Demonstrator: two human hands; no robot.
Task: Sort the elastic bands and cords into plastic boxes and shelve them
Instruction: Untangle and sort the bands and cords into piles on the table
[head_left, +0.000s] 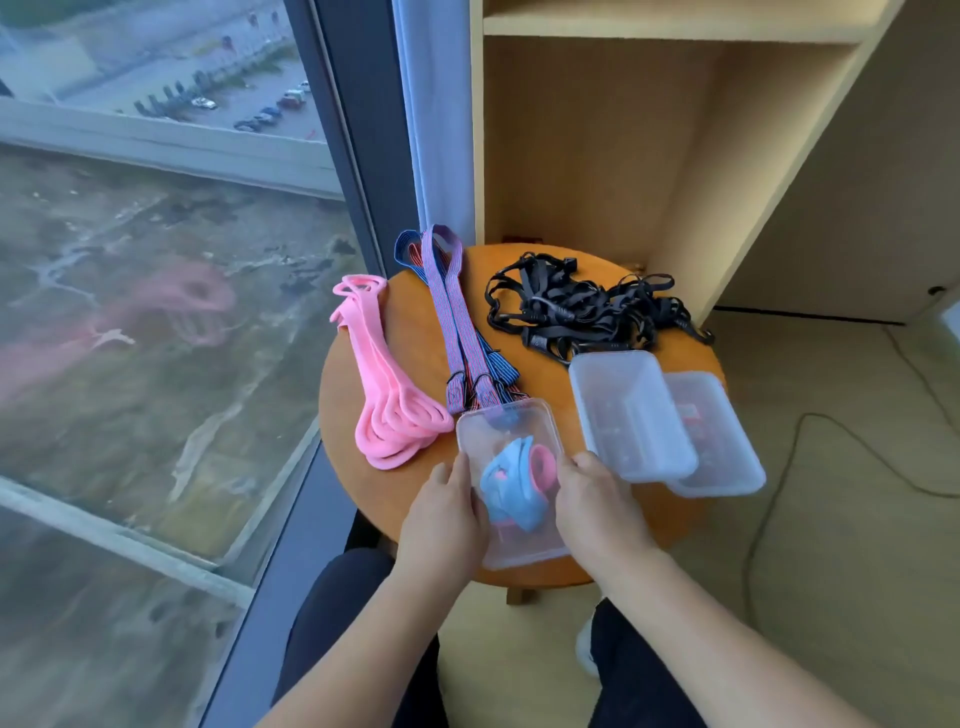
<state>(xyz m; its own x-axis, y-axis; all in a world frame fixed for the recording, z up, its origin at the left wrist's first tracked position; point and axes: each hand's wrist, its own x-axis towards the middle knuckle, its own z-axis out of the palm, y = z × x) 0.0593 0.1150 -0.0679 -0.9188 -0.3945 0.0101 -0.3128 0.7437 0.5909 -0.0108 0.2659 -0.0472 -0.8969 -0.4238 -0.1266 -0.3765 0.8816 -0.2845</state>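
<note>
Now clear box (540, 431) sits btwn L hand (441, 519) & R hand (597, 512), each grip pinching its side.

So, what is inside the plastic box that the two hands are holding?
Inside the plastic box lie a rolled light blue band and a pink band beside it. The left hand and right hand cover its sides, so anything under them or beneath the bands is hidden.

both forearms bare, extended forward. left hand (441, 519) and right hand (597, 514) grip clear box (524, 431) between them; thumbs on top, fingers hidden beneath.
</note>
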